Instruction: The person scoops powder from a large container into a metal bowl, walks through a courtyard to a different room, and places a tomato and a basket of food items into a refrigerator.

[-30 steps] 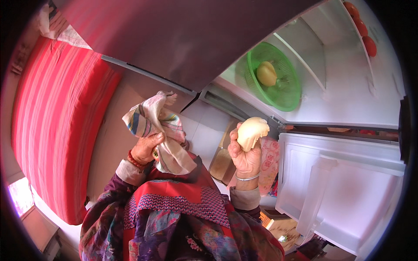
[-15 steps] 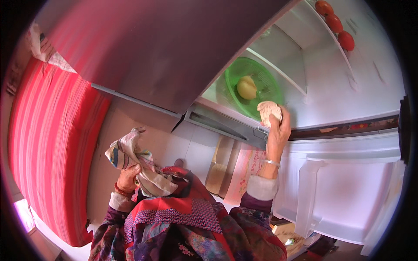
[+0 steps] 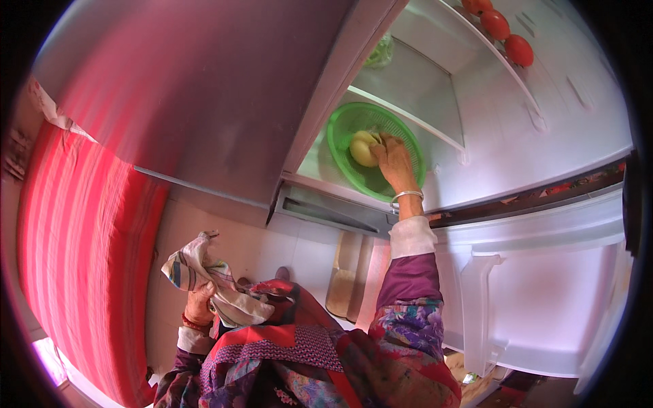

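Observation:
My left hand [image 3: 200, 304] is closed around a crumpled off-white cloth [image 3: 235, 302] with coloured stripes, held in front of my body. My right hand [image 3: 394, 160], a silver bangle at its wrist, reaches down into a green plastic basket [image 3: 340, 129] inside the open refrigerator. Its fingers are bent, with the thumb against a round, pale yellow thing [image 3: 362, 149], perhaps a fruit or vegetable, in the basket. What lies under the palm is hidden; the pale lump from before does not show.
Red tomatoes [image 3: 519, 50] line a refrigerator shelf at the upper right. The open lower door [image 3: 551, 306] with white bins stands right of my arm. A dark upper door [image 3: 204, 88] fills the upper left. A red striped cover [image 3: 81, 258] lies at the left.
My right hand has moved forward and left from the basket's rim into it, and the pale lump it held is out of sight. My left hand keeps its hold on the cloth.

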`<state>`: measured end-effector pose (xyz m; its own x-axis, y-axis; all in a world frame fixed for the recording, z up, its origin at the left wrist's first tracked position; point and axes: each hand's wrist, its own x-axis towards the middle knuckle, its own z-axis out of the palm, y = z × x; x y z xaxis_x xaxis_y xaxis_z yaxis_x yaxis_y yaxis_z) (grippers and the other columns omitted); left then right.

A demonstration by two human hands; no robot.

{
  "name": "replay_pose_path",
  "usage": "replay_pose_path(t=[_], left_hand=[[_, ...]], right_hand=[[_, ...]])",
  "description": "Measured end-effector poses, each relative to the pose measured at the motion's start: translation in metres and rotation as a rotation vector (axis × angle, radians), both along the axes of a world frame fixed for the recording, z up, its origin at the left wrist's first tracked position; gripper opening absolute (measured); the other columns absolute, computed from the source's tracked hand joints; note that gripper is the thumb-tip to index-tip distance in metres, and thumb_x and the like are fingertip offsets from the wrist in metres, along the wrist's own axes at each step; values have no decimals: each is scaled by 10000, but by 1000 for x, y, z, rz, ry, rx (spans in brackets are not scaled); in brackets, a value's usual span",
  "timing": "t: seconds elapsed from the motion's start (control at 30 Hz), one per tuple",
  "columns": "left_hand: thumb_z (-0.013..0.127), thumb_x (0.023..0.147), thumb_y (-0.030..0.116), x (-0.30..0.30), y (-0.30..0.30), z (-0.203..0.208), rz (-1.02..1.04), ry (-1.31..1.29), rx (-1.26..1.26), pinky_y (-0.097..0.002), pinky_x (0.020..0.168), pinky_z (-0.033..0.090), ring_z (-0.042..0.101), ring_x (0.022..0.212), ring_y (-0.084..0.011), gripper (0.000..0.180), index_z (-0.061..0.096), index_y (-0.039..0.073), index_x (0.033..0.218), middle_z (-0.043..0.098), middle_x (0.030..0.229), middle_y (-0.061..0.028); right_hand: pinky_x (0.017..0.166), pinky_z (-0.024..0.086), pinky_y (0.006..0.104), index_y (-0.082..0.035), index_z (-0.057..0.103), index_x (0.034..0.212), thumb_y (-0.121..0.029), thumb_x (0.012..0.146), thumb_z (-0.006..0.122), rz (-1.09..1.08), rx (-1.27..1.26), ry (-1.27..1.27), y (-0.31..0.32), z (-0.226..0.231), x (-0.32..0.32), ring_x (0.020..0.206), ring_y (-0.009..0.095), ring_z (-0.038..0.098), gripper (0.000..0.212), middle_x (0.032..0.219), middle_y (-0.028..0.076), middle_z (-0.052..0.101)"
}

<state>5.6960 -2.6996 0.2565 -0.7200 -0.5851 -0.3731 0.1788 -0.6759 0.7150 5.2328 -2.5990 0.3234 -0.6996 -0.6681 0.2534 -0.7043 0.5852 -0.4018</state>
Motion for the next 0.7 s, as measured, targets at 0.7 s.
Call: replay_pose_path(t=[0.7], left_hand=[[726, 735, 200, 3, -2, -13, -12, 90, 125, -401, 849, 499, 595, 956, -279, 623, 420, 11, 1244, 583, 1073, -136]], right_hand=[[874, 452, 444, -49, 466, 1200, -306, 664, 722, -15, 193, -260, -38, 15, 19, 1040, 367, 534, 648, 1094, 210, 558]])
